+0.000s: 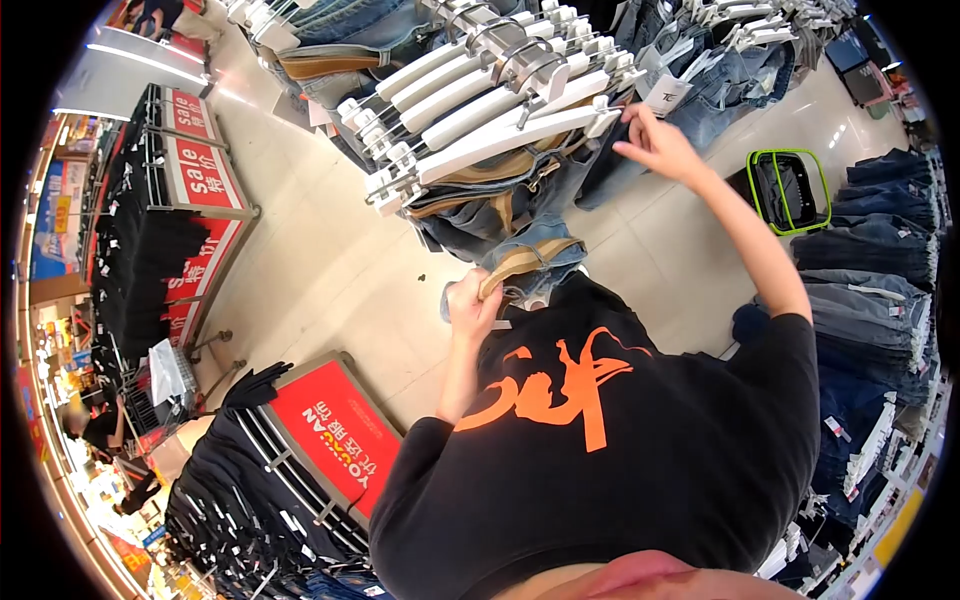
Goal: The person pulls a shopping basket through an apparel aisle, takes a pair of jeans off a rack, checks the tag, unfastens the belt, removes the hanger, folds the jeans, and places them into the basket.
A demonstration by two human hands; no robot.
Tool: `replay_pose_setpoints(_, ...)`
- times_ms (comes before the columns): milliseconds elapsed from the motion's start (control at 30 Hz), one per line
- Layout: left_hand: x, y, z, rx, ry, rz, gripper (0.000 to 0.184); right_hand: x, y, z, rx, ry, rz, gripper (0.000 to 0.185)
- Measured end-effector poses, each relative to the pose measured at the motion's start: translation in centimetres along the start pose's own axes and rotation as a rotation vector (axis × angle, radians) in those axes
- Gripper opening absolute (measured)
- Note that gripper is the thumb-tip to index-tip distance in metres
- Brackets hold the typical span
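My left hand (472, 305) is closed on the tan inner waistband of a pair of blue jeans (548, 258), held low in front of my body. My right hand (660, 148) reaches to the near end of the hanging row, thumb and index finger apart. Its fingertips are beside a dark pair of jeans (606, 172) and the tip of a white hanger (520, 140); I cannot tell whether they touch. Several more white clip hangers are packed along the metal rail (515, 52), with jeans hanging below. A white tag (667, 95) hangs just above my right hand.
A green-rimmed shopping basket (790, 190) stands on the tiled floor (300, 215) to the right. Folded jeans (875, 250) line the right side. Racks of dark clothes with red sale signs (195, 175) and a red sign board (335, 430) stand left. Other people (100, 425) are far left.
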State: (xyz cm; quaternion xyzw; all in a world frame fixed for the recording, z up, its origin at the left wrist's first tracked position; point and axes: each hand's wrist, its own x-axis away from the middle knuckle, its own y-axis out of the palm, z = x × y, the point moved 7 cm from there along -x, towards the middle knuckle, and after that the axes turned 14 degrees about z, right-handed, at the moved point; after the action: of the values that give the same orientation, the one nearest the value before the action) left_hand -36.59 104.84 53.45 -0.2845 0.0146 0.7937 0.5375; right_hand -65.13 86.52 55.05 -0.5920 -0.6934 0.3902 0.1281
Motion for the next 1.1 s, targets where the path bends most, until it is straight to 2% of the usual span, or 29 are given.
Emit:
replay_pose_setpoints(67,-0.4,0.4,0.6,-0.008,0.012,-0.003,0.011,3.0,2.0,1.7,-0.136,0.183,-0.097,0.045)
replay_pose_setpoints(133,-0.4,0.9,1.5,-0.006,0.013,-0.005,0.011,6.7,4.4,1.1,-0.195,-0.023,-0.210,0.058)
replay_pose_setpoints(200,-0.4,1.5,2.7,0.005,0.009,-0.002,0.012,10.9,6.3,0.1,-0.207,-0.091,-0.298,0.072)
replay_pose_setpoints(267,-0.3,2.4,4.3,0.023,0.011,0.026,0.011,15.0,8.6,1.7,-0.093,-0.060,-0.268,0.078)
replay_pose_setpoints(367,0.0,4.2,6.0,0.025,-0.036,0.097,0.012,20.0,10.6,5.0,-0.355,0.341,-0.186,0.077)
replay_pose_setpoints(467,-0.2,6.4,7.3,0.105,-0.088,0.085,0.013,23.2,9.1,5.1,-0.524,0.390,-0.054,0.075)
replay_pose_setpoints(500,-0.1,7.3,7.8,0.094,-0.105,0.081,0.013,23.9,8.2,5.2,-0.480,0.425,-0.050,0.070)
replay_pose_setpoints(600,0.2,10.6,10.3,0.127,-0.065,0.038,0.015,25.7,6.2,8.5,-0.363,0.452,0.150,0.059)
replay_pose_setpoints(633,0.5,11.8,11.5,0.154,-0.042,0.003,0.016,26.4,5.7,10.3,-0.432,0.529,0.287,0.050)
replay_pose_setpoints(700,1.0,14.0,13.8,0.202,0.002,-0.066,0.018,27.5,5.7,15.2,-0.607,0.530,0.485,0.040)
replay_pose_setpoints(733,1.3,15.2,15.1,0.233,0.039,-0.116,0.018,27.7,4.6,16.6,-0.695,0.526,0.584,0.036)
replay_pose_setpoints(767,1.5,16.3,16.5,0.265,0.076,-0.165,0.019,28.5,3.6,18.6,-0.636,0.609,0.656,0.023)
replay_pose_setpoints(800,1.8,17.5,18.0,0.298,0.116,-0.214,0.020,28.7,1.9,19.4,-0.642,0.633,0.655,0.022)
replay_pose_setpoints(867,2.3,19.9,20.8,0.260,0.150,-0.304,0.016,28.8,-2.6,20.2,-0.687,0.536,0.765,0.018)
replay_pose_setpoints(933,2.8,22.3,22.5,0.201,0.166,-0.395,0.013,29.5,-7.6,21.5,-0.627,0.648,0.870,0.015)
replay_pose_setpoints(1000,3.1,24.6,22.4,0.194,0.061,-0.433,0.010,30.1,-14.0,20.9,-0.597,0.651,0.948,0.013)
replay_pose_setpoints(1033,3.4,25.7,22.0,0.189,-0.006,-0.435,0.010,31.4,-16.0,22.2,-0.562,0.781,1.023,0.015)
replay_pose_setpoints(1067,3.8,26.8,21.2,0.182,-0.072,-0.439,0.010,32.3,-18.5,22.9,-0.534,0.768,1.088,0.016)
replay_pose_setpoints(1100,4.6,27.8,20.1,0.191,-0.165,-0.476,0.012,33.1,-20.8,22.9,-0.476,0.782,1.071,0.017)
